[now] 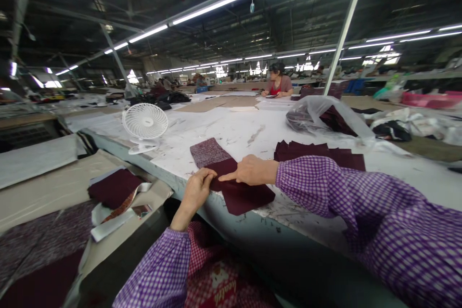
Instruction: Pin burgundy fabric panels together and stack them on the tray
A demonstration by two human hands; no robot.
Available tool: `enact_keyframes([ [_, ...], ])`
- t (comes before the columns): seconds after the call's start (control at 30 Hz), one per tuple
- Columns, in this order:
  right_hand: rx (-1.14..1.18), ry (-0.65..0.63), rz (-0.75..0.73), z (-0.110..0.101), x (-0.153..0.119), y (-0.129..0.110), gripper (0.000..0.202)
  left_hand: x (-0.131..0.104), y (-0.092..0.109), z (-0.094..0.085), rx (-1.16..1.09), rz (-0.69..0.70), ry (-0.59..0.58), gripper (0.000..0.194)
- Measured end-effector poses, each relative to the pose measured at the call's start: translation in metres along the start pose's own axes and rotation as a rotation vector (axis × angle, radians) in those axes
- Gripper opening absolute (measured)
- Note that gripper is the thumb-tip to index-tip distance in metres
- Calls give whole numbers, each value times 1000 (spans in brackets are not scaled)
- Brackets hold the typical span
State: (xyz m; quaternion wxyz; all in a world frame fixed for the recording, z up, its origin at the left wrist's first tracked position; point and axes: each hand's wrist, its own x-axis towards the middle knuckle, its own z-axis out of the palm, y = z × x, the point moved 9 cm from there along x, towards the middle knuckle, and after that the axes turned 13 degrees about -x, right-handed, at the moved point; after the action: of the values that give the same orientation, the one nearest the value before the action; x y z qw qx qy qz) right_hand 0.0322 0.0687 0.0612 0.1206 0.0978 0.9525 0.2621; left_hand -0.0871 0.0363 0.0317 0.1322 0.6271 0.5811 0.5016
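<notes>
Lying flat at the near edge of the tabletop (pixel 310 134), the maroon fabric strip (pixel 231 180) runs lengthwise away from that edge, leaning left. Its near-left edge is pinched by the left hand (pixel 197 190); the right hand (pixel 250 171), held flat with forefinger extended, is pressed on top.

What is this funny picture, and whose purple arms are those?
The picture comes from a camera worn on a person's head, so you see that person's own arms in purple checked sleeves. The left hand pinches the edge of a dark red cloth piece with its fingers. The right hand presses flat on top of it. The cloth lies on a long white table. Nearby are a small white fan, a stack of more red pieces and a clear plastic bag. Another person works far behind.
</notes>
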Motion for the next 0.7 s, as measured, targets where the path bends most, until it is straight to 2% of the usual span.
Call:
enact_keyframes([
  [0.13,303,-19,153,25,1,26,50,-1,1,2,9,2,6,20],
  [0.2,426,25,167,31,2,34,35,-1,0,2,16,-9,3,19],
  [0.3,520,196,156,19,-8,44,14,-2,3,5,41,-15,-34,21],
  [0.4,789,301,117,-5,-38,59,18,-3,14,13,170,13,-128,27],
  [0.5,1015,340,133,-24,-82,89,28,-5,32,22,392,67,-193,32],
  [0.6,1009,265,248,-13,-123,127,35,-6,49,35,566,122,-240,30],
  [0.7,880,79,393,28,-151,158,38,-7,60,49,698,171,-274,25],
])
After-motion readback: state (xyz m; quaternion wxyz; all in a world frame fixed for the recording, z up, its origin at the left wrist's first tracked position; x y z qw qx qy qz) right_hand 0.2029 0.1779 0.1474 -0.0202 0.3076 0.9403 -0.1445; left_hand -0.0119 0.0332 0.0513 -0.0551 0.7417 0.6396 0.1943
